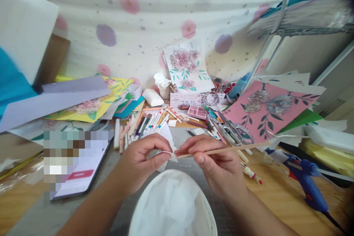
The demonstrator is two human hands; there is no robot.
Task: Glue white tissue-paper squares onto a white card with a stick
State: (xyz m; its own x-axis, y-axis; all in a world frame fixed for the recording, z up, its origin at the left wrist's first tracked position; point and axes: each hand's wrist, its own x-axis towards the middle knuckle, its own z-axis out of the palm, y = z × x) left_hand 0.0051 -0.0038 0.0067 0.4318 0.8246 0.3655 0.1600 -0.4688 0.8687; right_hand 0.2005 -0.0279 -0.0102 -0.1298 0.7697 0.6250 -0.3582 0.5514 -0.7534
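A person's bare hands work above a grey mat (35, 217) laid over a wooden tabletop (273, 191). The left hand (146, 158) pinches a small white paper scrap (173, 157) between thumb and finger; the right hand (218, 162) grips a thin wooden stick (249, 147), its tip meeting the scrap in the narrow space between the hands. Whether the two are joined is hard to tell, the fingers hiding much of the contact. Just below stands a white container (134, 210) holding pale, crumpled pieces.

Beyond the hands, markers (151, 123) crowd the surface in a loose fan, with silver-grey scissors (235, 132) to the right. A phone (85, 180), partly masked by pixelation, lies at left; a blue glue gun (306, 177) rests on bare wood at right.

Floral artwork rings the workspace: a yellow sheet (118, 90) at left, a white sheet (206, 79) propped upright at the back and a pink sheet (279, 131) at right, each bearing raised, ruffled blossoms and painted leaves. Behind hangs a pale cloth (155, 29) printed with pink and purple flowers, while a white rack (265, 51) loaded with bundled strands fills the upper right.
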